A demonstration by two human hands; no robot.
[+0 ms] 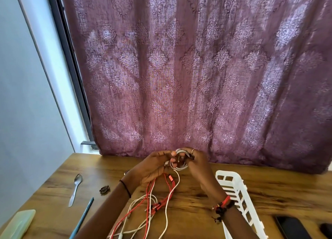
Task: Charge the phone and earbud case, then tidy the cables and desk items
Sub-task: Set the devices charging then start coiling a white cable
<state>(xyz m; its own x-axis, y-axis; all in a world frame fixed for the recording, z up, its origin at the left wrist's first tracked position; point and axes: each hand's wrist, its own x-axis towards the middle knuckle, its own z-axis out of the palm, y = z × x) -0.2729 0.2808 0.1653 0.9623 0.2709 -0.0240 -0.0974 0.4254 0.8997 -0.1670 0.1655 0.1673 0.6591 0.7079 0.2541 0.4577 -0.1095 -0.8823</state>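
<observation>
Mostly coiled white cable [178,168] w/ loose tail.

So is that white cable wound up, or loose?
Partly wound. The left hand and right hand hold a small coil of the white cable above the desk, while its long tail trails loose among the red cable.

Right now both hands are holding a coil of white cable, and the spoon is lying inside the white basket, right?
Not quite. The left hand and right hand do hold the white cable coil, but the spoon is not inside the white basket. It lies on the table, left of the hands, with the basket to their right. The head view shows this.
</observation>
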